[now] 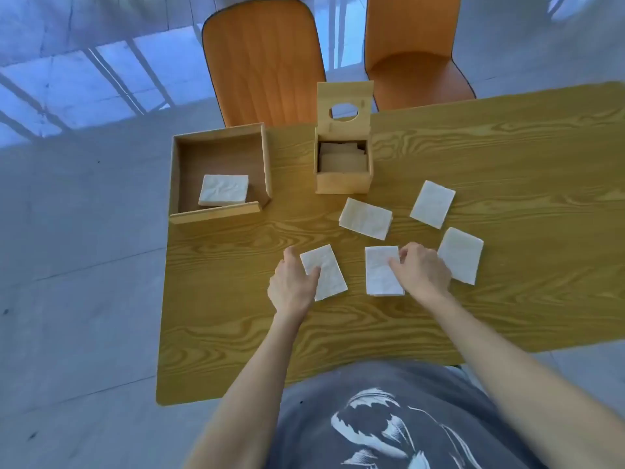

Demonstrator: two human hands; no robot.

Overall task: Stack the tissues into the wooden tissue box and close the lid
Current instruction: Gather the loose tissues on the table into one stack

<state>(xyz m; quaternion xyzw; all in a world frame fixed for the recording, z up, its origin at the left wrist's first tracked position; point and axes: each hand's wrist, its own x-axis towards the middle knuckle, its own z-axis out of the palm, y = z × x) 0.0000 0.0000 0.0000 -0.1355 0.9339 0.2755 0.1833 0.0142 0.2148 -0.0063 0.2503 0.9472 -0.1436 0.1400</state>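
Observation:
The wooden tissue box (342, 184) stands at the table's far middle, its lid (345, 96) with a round hole tipped up and back; folded tissues (341, 157) lie inside. Several white folded tissues lie loose on the table in front of it. My left hand (292, 286) pinches the left edge of one tissue (326, 275), thumb on top. My right hand (422, 270) grips the right edge of another tissue (380, 272). Three more tissues lie at centre (365, 218), right (432, 204) and far right (461, 255).
A larger open wooden tray (220, 213) at the table's far left corner holds a small stack of tissues (224, 190). Two orange chairs (263, 59) stand behind the wood-grain table (236, 333). The table's left edge is close to the tray.

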